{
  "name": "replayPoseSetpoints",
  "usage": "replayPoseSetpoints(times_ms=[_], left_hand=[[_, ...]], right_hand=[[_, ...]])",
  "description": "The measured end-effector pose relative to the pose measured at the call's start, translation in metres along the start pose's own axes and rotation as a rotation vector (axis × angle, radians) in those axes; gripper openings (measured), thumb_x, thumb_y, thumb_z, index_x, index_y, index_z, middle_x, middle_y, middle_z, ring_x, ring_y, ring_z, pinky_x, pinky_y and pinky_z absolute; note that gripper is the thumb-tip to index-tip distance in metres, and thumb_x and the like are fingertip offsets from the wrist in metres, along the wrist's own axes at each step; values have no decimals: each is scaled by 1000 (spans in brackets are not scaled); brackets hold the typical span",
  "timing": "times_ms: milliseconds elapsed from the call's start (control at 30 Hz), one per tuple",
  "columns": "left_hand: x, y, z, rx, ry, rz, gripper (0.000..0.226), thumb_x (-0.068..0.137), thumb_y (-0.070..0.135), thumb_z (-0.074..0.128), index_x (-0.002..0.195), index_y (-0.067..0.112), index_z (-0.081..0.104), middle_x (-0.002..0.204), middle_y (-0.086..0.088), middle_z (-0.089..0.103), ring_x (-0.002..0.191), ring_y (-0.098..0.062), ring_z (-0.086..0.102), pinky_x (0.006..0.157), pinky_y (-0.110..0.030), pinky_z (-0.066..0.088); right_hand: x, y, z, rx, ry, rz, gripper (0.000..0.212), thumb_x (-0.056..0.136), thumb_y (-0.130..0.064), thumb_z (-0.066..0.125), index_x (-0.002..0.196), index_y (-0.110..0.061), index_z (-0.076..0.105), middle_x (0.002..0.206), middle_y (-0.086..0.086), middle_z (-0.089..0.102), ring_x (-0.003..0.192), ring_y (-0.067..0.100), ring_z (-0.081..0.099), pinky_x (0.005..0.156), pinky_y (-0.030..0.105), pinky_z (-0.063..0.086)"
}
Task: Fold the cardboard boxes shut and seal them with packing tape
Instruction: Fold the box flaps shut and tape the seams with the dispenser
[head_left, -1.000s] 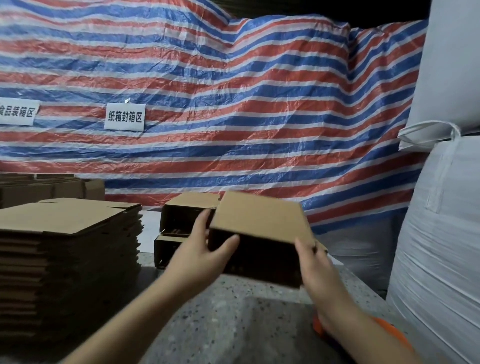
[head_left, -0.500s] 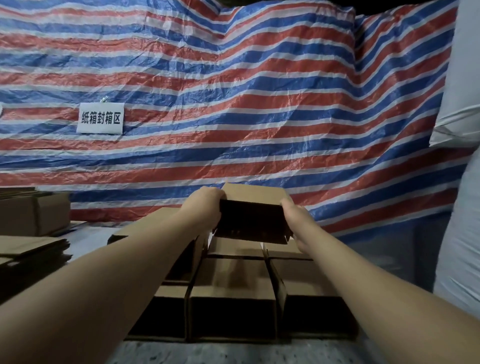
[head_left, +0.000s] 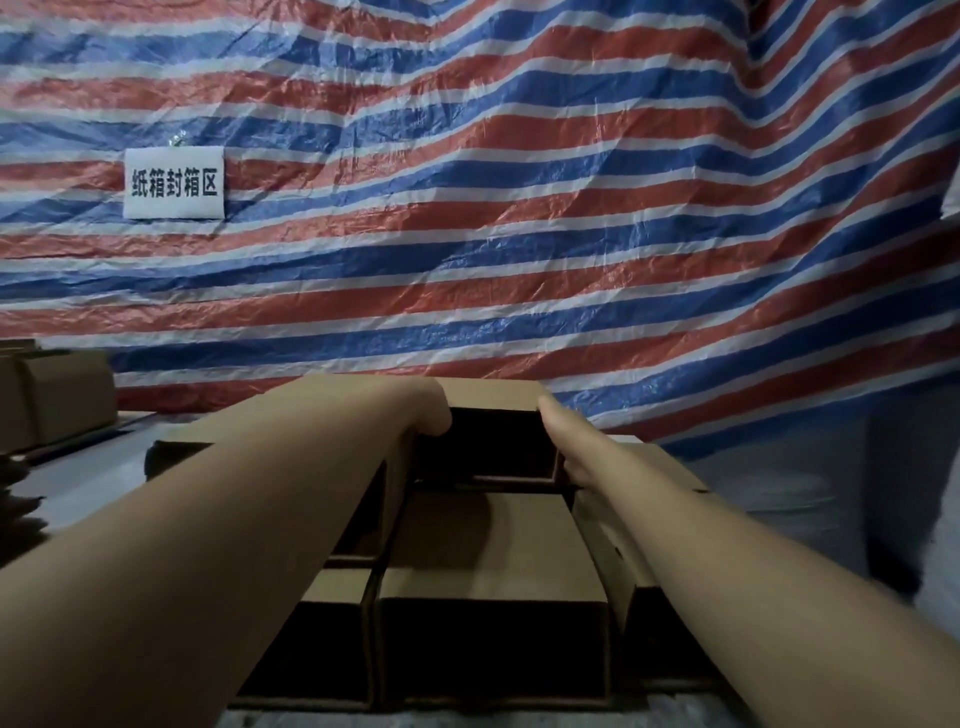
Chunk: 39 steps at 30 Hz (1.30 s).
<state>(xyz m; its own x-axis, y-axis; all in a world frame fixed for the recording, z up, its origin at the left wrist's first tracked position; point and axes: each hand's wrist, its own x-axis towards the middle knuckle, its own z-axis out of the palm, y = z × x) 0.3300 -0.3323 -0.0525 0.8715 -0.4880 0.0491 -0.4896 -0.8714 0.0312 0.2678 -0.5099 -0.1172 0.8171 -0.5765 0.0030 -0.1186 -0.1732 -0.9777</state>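
Observation:
A small brown cardboard box (head_left: 493, 394) sits at the far end of a pile of similar boxes (head_left: 493, 540), its dark side facing me. My left hand (head_left: 423, 413) grips the box's left edge with curled fingers. At the box's right side, my right hand (head_left: 563, 439) holds it with the thumb up at the top corner. Both forearms stretch out over the pile. No tape roll is in view.
A red, white and blue striped tarp (head_left: 519, 234) hangs right behind the pile, with a white sign (head_left: 174, 183) on it. More boxes (head_left: 57, 395) stand at the far left, above a stack of flat cardboard (head_left: 15, 499). A grey covered bulk (head_left: 831, 493) stands to the right.
Both hands carried the box away from me to the back of the pile and lowered it there. My view has leaned forward over the boxes.

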Motion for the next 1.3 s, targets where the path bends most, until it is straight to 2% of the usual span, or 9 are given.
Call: replayPoseSetpoints(times_ms=[233, 367, 433, 567, 700, 800, 900, 1133, 1300], left_hand=[[-24, 10, -23, -55, 206, 75, 39, 100, 32, 42, 127, 9, 56, 128, -13, 56, 109, -31, 57, 93, -40, 49], [-72, 8, -43, -227, 375, 162, 16, 90, 6, 43, 83, 10, 57, 89, -8, 57, 70, -23, 54, 56, -31, 44], [-111, 4, -52, -327, 487, 217, 19, 90, 3, 45, 83, 8, 62, 88, -9, 61, 73, -26, 59, 58, -34, 50], [-205, -14, -63, -438, 641, 325, 38, 102, 34, 45, 75, 12, 58, 75, -9, 63, 63, -23, 58, 55, -31, 42], [-303, -34, -66, -553, 698, 333, 63, 102, 51, 33, 72, 2, 59, 57, -11, 56, 49, -22, 48, 51, -30, 36], [-369, -45, -49, -528, 688, 334, 61, 104, 49, 29, 58, 13, 44, 51, -3, 47, 48, -22, 44, 53, -33, 35], [-421, -52, -19, -463, 668, 275, 61, 103, 50, 26, 55, 15, 42, 49, 3, 46, 47, -11, 44, 48, -31, 29], [-490, -89, 19, -423, 511, 279, 24, 102, 27, 48, 86, 17, 64, 80, 3, 66, 74, -18, 63, 66, -32, 50], [-500, -128, -17, -233, 691, 137, 76, 92, 66, 5, 56, 17, 52, 55, 4, 52, 52, -7, 49, 57, -26, 39]], right_hand=[[-19, -12, -13, -107, 145, -34, 81, 91, -56, 48, 154, -8, 32, 154, 12, 44, 138, 34, 46, 112, 46, 39], [-67, -33, -32, -295, 173, -148, 33, 98, -43, 47, 108, -11, 45, 108, 12, 45, 99, 25, 46, 82, 35, 32], [-103, -47, -39, -342, 182, -188, 25, 100, -36, 48, 99, -12, 49, 100, 9, 50, 94, 26, 49, 77, 35, 33], [-196, -69, -44, -358, 209, -296, 34, 98, -25, 50, 68, -18, 36, 68, 2, 38, 65, 19, 38, 60, 34, 25], [-285, -67, -35, -357, 203, -383, 33, 95, -24, 52, 65, -19, 39, 62, 1, 40, 60, 18, 38, 58, 33, 25], [-341, -54, -23, -366, 174, -413, 35, 94, -27, 56, 61, -17, 51, 52, -8, 50, 57, 16, 47, 57, 31, 34], [-382, -35, -14, -320, 140, -420, 33, 95, -27, 58, 72, -6, 65, 67, 5, 69, 66, 24, 61, 63, 31, 41], [-453, -6, 0, -336, 40, -368, 30, 96, -25, 59, 79, -3, 71, 76, 8, 72, 75, 19, 67, 65, 31, 46], [-469, -24, -5, -472, 27, -422, 31, 97, -32, 58, 82, -7, 71, 73, 10, 68, 64, 13, 57, 60, 30, 41]])
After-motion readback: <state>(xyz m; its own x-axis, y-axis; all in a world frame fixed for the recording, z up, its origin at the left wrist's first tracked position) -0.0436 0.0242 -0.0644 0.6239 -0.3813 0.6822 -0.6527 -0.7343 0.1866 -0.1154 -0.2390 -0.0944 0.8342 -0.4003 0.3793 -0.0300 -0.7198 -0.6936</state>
